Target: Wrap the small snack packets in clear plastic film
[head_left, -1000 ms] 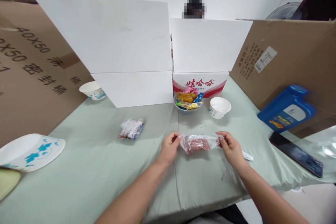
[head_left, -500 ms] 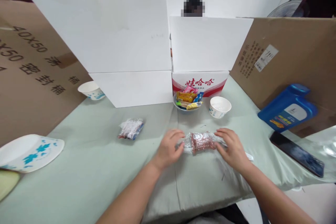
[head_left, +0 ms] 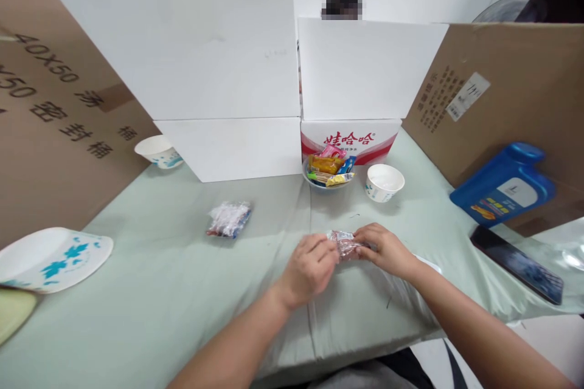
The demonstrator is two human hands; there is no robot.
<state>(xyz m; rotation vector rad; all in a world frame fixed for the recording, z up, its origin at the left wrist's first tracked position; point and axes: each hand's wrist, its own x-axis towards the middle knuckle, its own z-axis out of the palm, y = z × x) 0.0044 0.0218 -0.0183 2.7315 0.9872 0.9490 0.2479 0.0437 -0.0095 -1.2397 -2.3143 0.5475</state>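
Observation:
Between my hands, low over the front middle of the table, is a small reddish packet in clear bubble wrap point(head_left: 345, 245). My left hand point(head_left: 312, 267) is closed on the wrap's left end, its fingers curled in. From the right, my right hand point(head_left: 383, 248) grips the other end between thumb and fingers. Both hands cover the ends of the wrap. Farther left lies another bubble-wrapped packet point(head_left: 229, 219), with blue and red showing through, untouched.
Behind my hands stand a bowl of wrapped snacks point(head_left: 329, 187) and a white paper bowl point(head_left: 384, 183). White panels point(head_left: 228, 149) rise at the back. On the right are a blue bottle point(head_left: 504, 185) and a phone point(head_left: 515, 262). Another paper bowl point(head_left: 59, 258) lies at left.
My hands have come closer together and closed on the wrap ends, which lay spread out before. My left hand has turned, its back now facing up. The view has shifted slightly.

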